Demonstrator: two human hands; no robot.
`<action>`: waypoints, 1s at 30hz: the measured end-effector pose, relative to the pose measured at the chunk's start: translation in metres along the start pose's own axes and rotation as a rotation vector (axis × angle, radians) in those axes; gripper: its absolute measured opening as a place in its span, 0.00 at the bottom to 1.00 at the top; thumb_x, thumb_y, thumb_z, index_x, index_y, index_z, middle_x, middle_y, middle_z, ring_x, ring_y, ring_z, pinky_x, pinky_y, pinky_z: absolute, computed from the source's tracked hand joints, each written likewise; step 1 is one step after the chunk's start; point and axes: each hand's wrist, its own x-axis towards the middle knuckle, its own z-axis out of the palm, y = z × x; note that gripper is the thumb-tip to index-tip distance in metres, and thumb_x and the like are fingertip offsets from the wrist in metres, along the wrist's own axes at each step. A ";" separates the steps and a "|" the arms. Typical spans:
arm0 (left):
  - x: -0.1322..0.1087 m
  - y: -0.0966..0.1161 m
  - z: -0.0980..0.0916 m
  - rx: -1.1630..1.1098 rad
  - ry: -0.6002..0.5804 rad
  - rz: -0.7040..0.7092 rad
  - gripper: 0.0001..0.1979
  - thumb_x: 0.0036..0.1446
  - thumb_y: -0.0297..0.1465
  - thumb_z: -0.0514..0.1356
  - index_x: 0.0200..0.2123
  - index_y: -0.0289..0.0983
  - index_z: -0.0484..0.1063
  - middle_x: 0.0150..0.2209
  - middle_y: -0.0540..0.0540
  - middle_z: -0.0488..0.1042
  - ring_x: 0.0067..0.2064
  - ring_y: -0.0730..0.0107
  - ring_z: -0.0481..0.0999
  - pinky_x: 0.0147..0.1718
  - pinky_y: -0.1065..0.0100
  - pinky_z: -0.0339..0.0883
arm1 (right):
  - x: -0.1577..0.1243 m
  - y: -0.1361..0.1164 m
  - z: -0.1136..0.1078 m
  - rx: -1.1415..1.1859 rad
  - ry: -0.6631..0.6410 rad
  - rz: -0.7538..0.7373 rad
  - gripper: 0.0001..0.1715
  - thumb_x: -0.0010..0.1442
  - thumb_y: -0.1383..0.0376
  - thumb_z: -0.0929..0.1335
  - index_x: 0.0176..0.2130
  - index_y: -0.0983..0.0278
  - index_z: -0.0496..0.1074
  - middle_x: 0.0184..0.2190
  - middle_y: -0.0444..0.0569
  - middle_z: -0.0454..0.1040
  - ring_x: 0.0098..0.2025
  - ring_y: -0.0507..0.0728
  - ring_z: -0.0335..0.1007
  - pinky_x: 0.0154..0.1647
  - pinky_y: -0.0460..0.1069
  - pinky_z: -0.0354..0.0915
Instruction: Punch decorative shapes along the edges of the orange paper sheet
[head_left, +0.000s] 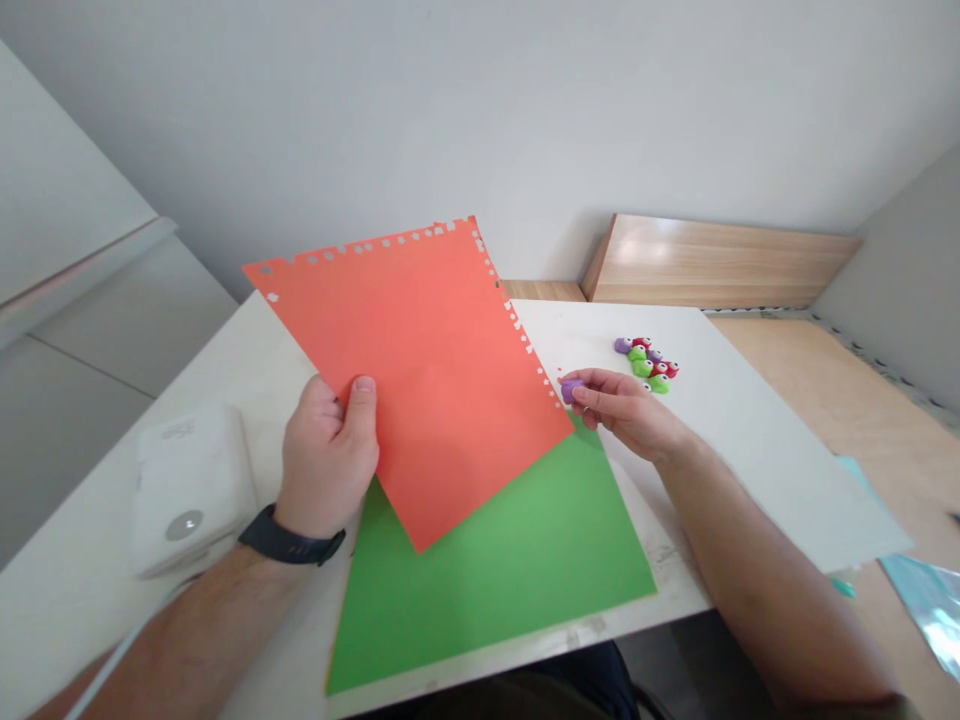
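Note:
My left hand (pixel 334 455) grips the left edge of an orange sheet of paper (pixel 427 370), thumb on top. The sheet is raised and tilted, with small shaped holes and notches along its top and right edges. Between the fingertips of my right hand (pixel 619 405) is a small purple craft punch (pixel 571 390), partly covered by the fingers. It is close to the sheet's right edge near the lower right corner; whether it touches the paper I cannot tell. Beneath the orange sheet, a green sheet (pixel 495 590) lies on the white table (pixel 735 440).
Several purple, red and green craft punches (pixel 649 365) are grouped at the back right of the table. A white box-like device (pixel 191 490) with a cable stands at the left. A wooden panel (pixel 712 260) leans behind; teal plastic packaging (pixel 926 600) lies at far right.

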 end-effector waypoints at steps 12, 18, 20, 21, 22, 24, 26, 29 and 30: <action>-0.001 0.003 0.000 -0.009 0.041 -0.004 0.21 0.70 0.43 0.55 0.58 0.38 0.72 0.53 0.42 0.79 0.54 0.56 0.77 0.55 0.57 0.69 | -0.001 0.002 -0.002 -0.132 -0.053 0.014 0.22 0.58 0.51 0.76 0.45 0.62 0.80 0.35 0.48 0.77 0.29 0.52 0.64 0.29 0.49 0.57; -0.001 0.003 0.000 -0.027 0.031 -0.003 0.21 0.70 0.43 0.55 0.58 0.37 0.71 0.55 0.41 0.78 0.55 0.56 0.77 0.56 0.57 0.68 | 0.000 0.003 -0.002 -0.160 -0.023 -0.041 0.20 0.58 0.53 0.77 0.45 0.61 0.80 0.37 0.47 0.77 0.32 0.52 0.65 0.29 0.49 0.57; -0.001 0.004 0.000 -0.031 0.028 -0.003 0.21 0.70 0.43 0.55 0.58 0.38 0.71 0.55 0.42 0.78 0.56 0.57 0.76 0.56 0.58 0.68 | 0.000 0.003 -0.001 -0.184 -0.032 -0.043 0.20 0.58 0.52 0.76 0.45 0.61 0.80 0.37 0.48 0.77 0.32 0.53 0.64 0.29 0.49 0.57; -0.001 0.004 0.000 -0.031 0.028 -0.003 0.21 0.70 0.43 0.55 0.58 0.38 0.71 0.54 0.42 0.78 0.56 0.57 0.76 0.56 0.58 0.68 | 0.000 0.003 -0.001 -0.195 -0.046 -0.036 0.20 0.58 0.51 0.76 0.45 0.62 0.80 0.36 0.48 0.77 0.31 0.52 0.64 0.29 0.49 0.57; -0.001 0.004 0.000 -0.033 0.030 -0.003 0.21 0.70 0.43 0.55 0.58 0.38 0.71 0.54 0.42 0.78 0.55 0.58 0.76 0.56 0.58 0.68 | 0.000 0.002 -0.001 -0.202 -0.060 -0.027 0.21 0.58 0.50 0.76 0.44 0.62 0.80 0.35 0.47 0.77 0.30 0.52 0.64 0.29 0.49 0.57; -0.001 0.005 0.000 -0.032 0.036 -0.002 0.20 0.70 0.43 0.55 0.56 0.37 0.71 0.54 0.42 0.78 0.54 0.58 0.77 0.57 0.58 0.68 | 0.000 0.002 -0.001 -0.203 -0.075 -0.018 0.21 0.58 0.50 0.76 0.44 0.62 0.80 0.34 0.47 0.77 0.29 0.52 0.63 0.29 0.49 0.57; -0.001 0.005 0.000 -0.015 0.039 -0.007 0.19 0.70 0.43 0.55 0.55 0.37 0.72 0.53 0.42 0.78 0.53 0.58 0.77 0.58 0.58 0.68 | -0.001 0.001 -0.001 -0.200 -0.078 -0.015 0.21 0.58 0.50 0.76 0.44 0.62 0.80 0.34 0.47 0.77 0.29 0.52 0.63 0.29 0.49 0.57; -0.001 0.004 -0.001 0.006 0.040 -0.006 0.20 0.70 0.42 0.55 0.56 0.37 0.72 0.53 0.42 0.79 0.52 0.58 0.78 0.57 0.56 0.69 | -0.001 0.000 -0.001 -0.192 -0.071 -0.017 0.21 0.59 0.51 0.75 0.45 0.62 0.80 0.35 0.48 0.76 0.30 0.52 0.63 0.29 0.49 0.56; 0.000 0.004 -0.001 0.012 0.041 -0.002 0.20 0.70 0.42 0.55 0.57 0.37 0.72 0.53 0.42 0.79 0.53 0.57 0.78 0.57 0.56 0.69 | -0.002 0.000 -0.001 -0.187 -0.067 -0.018 0.21 0.59 0.51 0.75 0.45 0.62 0.80 0.35 0.48 0.76 0.30 0.52 0.63 0.29 0.49 0.56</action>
